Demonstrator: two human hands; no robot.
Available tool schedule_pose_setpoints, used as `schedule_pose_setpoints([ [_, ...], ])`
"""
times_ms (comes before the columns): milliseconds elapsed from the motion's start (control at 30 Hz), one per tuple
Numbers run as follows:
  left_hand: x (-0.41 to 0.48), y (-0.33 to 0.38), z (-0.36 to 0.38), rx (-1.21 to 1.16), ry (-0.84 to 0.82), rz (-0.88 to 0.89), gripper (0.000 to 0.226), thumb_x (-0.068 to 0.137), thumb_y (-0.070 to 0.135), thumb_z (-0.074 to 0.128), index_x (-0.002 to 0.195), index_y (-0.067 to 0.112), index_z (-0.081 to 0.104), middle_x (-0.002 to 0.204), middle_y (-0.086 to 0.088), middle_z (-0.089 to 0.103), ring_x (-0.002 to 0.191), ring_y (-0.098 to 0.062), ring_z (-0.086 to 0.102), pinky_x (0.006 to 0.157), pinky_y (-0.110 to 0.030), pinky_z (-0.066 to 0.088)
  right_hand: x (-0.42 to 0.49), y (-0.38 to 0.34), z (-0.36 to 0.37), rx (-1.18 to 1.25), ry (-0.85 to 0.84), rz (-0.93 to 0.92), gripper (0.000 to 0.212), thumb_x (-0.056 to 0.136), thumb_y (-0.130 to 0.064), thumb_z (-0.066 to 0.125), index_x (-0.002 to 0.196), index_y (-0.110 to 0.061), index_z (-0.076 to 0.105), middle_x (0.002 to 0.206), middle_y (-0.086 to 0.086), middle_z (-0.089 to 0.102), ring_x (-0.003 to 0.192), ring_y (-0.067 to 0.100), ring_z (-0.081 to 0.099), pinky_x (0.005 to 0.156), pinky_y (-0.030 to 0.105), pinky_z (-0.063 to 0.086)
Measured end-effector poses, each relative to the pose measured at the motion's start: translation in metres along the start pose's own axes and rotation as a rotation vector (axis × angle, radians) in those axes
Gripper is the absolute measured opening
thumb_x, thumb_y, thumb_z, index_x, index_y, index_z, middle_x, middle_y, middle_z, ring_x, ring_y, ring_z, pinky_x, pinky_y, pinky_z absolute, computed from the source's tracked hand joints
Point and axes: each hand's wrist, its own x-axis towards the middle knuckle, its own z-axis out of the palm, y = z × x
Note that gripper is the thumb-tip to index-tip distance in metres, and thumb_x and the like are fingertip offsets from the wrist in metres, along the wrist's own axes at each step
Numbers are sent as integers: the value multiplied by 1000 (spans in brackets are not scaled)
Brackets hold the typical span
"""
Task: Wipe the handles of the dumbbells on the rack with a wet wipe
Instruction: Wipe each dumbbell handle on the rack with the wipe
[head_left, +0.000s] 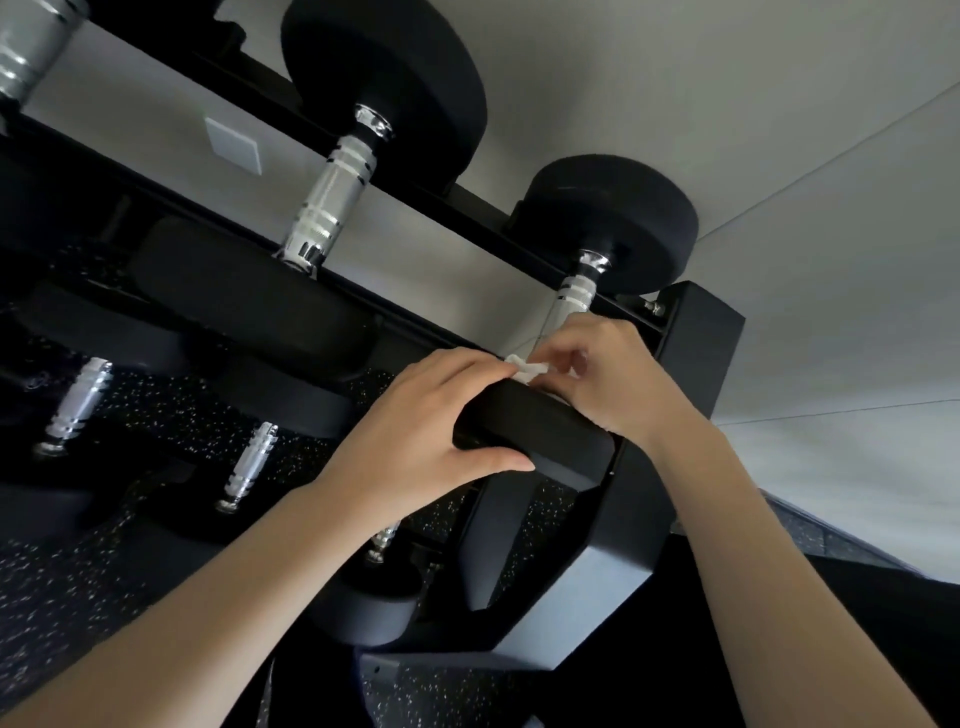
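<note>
A small black dumbbell (613, 223) lies at the right end of the top shelf of the black rack (696, 332). Its chrome handle (574, 293) shows only at the far end. My left hand (415, 421) grips the dumbbell's near head (545, 431), thumb under its front face. My right hand (602, 374) is curled round the handle's near part, holding a crumpled white wet wipe (527, 370) against it. A little of the wipe shows between my two hands.
A larger dumbbell (332, 197) lies to the left on the same shelf, and another chrome handle (26, 47) is at the top left corner. Lower shelves hold several more dumbbells (249, 462). Speckled black floor (62, 597) lies below, a pale wall (779, 130) behind.
</note>
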Motion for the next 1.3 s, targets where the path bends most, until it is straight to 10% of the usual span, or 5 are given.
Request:
schedule_pose_setpoints([
  [233, -1, -1, 1, -49, -9, -3, 73, 71, 66, 55, 131, 25, 54, 128, 15, 50, 119, 2, 37, 101, -14, 21, 8, -13, -5, -251, -64, -73, 9, 83, -24, 68, 90, -20, 71, 76, -2, 51, 73, 19, 54, 63, 36, 48],
  [1000, -1, -14, 9, -29, 76, 63, 65, 75, 66, 55, 123, 24, 58, 120, 12, 55, 114, -3, 44, 98, -24, 30, 56, -8, 5, -357, 546, 378, 22, 90, -24, 60, 102, -8, 69, 90, 15, 63, 76, 33, 60, 66, 36, 47],
  [1300, 0, -15, 10, -54, 79, 71, 64, 73, 65, 57, 121, 21, 59, 118, 10, 57, 112, -9, 49, 98, -27, 32, 76, -33, -11, -744, -33, 363, 22, 85, -27, 66, 100, -12, 66, 79, 8, 54, 72, 29, 55, 62, 34, 43],
])
